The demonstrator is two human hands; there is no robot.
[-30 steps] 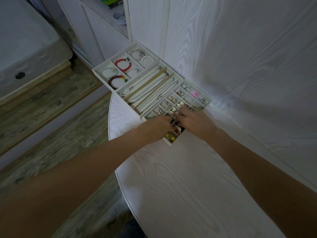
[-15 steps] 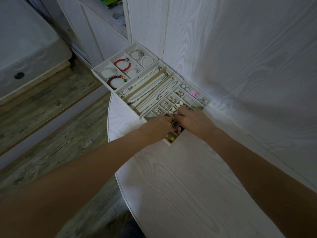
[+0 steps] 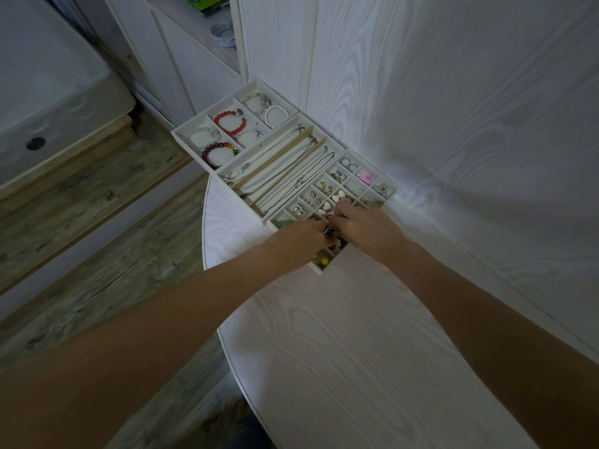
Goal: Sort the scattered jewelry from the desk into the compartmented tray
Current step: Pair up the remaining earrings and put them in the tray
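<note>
Looks nearly done: tabletop (image 3: 356, 335) bare, tray (image 3: 181, 132) full. Left hand (image 3: 291, 241), right hand (image 3: 369, 230) meeting at tray's 6 o'clock cells, fingers curled over dark bit (image 3: 330, 234); actual grip hidden, can't tell.

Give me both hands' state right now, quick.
Left hand: over the small-compartment tray, fingers curled toward a small dark piece; grip cannot be told.
Right hand: over the same tray, fingertips hidden; cannot be told.

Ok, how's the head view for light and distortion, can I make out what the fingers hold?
Head view: dim overall, brightest on the wall behind the white compartmented tray; wide-angle bending at the edges; left hand and right hand meet over a small dark item, too small to identify.
</note>
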